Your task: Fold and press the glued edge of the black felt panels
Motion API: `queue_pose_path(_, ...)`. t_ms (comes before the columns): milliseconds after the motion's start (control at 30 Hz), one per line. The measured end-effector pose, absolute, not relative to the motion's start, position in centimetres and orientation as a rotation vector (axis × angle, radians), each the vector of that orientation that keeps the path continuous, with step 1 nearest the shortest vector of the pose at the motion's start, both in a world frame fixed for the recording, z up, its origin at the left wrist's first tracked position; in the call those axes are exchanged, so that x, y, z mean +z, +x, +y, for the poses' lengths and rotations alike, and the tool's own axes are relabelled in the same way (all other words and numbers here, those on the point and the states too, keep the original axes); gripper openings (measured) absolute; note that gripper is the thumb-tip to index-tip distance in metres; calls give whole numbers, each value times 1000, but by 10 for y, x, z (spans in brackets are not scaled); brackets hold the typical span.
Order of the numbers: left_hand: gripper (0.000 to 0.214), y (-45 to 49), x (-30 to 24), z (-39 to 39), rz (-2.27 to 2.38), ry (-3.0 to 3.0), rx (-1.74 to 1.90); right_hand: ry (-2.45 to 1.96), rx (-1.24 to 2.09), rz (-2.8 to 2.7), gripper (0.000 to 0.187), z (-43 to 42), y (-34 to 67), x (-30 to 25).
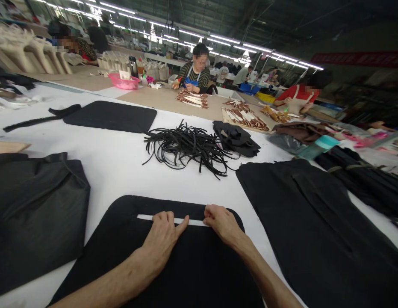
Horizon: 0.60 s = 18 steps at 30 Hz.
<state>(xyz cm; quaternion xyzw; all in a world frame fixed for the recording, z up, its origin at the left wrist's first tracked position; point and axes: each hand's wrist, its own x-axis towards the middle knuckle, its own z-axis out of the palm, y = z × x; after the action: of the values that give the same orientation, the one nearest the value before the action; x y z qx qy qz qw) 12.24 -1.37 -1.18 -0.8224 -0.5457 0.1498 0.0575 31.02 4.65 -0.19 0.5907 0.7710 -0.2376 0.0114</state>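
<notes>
A large black fabric panel [205, 265] with rounded top corners lies flat in front of me. Along its upper part runs a narrow white band [145, 217]; whether it is a cut-out slot or a strip laid on top, I cannot tell. My left hand [165, 235] rests on the panel, its fingertips on the band and its thumb stretched to the right. At the band's right end, my right hand [222, 220] has thumb and fingers pressed together in a pinch. Anything between those fingertips is hidden.
A tangled heap of black strips [189, 147] lies ahead, beside folded black pieces [239, 139]. Black panels flank me at left [35, 214] and right [314, 214]; another panel [112, 116] lies farther off. Across the table sit a co-worker [199, 72] and a pink basket [123, 81].
</notes>
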Motion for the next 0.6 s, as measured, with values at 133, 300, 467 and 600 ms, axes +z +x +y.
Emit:
queue_pose_path(133, 52, 127, -20, -14, -1580, -2460, 329, 1887, -746, 2368, 6, 45, 319, -3)
queue_pose_path(300, 42, 133, -28, -8, -1331, -2618, 197, 1944, -712, 2247, 6, 50, 318, -4)
queue_pose_path(467, 40, 138, -31, -8, -1305, -2696, 195, 1952, -710, 2159, 4, 57, 316, 0)
queue_pose_path(600, 50, 152, -35, -10, -1411, -2607, 185, 1977, -706, 2108, 4, 60, 316, 2)
